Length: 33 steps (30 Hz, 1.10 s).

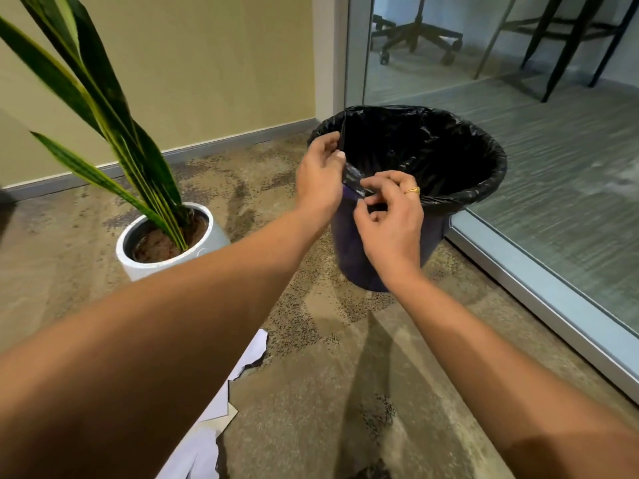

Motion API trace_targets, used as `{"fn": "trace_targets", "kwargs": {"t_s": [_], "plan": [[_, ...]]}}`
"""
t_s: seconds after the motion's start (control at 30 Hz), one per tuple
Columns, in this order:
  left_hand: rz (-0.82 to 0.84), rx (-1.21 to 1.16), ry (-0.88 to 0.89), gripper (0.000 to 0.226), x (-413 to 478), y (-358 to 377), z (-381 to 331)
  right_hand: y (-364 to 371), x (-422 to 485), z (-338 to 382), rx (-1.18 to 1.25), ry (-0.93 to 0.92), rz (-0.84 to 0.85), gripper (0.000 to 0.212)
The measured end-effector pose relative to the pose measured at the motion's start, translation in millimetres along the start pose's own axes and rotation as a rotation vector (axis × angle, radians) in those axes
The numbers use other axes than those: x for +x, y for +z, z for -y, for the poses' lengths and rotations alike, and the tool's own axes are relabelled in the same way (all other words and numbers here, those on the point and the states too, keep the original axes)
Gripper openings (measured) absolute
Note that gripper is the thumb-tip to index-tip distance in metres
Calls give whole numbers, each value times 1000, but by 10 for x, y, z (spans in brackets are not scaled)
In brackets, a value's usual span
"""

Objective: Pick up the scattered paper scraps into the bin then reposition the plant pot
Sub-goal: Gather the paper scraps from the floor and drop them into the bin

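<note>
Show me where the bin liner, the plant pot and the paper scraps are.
bin liner (484, 188), head view, on the black plastic folded over the right rim.
plant pot (216, 235), head view, on its outer wall, right side.
paper scraps (256, 354), head view, on the uppermost white piece.

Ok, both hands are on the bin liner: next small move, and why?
Probably pull the liner edge down over the bin's near rim, then let go: left hand and right hand both pinch it, unseated, and paper scraps lie on the carpet.
</note>
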<state>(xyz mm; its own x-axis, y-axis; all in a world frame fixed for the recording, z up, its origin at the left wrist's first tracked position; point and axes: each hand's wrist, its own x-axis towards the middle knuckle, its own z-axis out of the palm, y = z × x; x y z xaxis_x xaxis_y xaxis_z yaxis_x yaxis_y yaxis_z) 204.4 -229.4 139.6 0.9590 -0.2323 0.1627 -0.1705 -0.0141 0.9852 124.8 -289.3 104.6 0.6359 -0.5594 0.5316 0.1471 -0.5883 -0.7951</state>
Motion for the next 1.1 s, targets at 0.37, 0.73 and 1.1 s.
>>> {"fn": "trace_targets", "kwargs": {"t_s": [0.37, 0.73, 1.1], "plan": [[-210, 466, -304, 22, -927, -1206, 1289, 693, -806, -381, -330, 145, 822, 25], [-101, 1194, -705, 94, -2100, -2393, 2111, 1549, -1723, -612, -533, 79, 1443, 86], [21, 1172, -896, 80, -2151, -2590, 2224, 1828, -2169, -461, -598, -252, 1543, 74]]}}
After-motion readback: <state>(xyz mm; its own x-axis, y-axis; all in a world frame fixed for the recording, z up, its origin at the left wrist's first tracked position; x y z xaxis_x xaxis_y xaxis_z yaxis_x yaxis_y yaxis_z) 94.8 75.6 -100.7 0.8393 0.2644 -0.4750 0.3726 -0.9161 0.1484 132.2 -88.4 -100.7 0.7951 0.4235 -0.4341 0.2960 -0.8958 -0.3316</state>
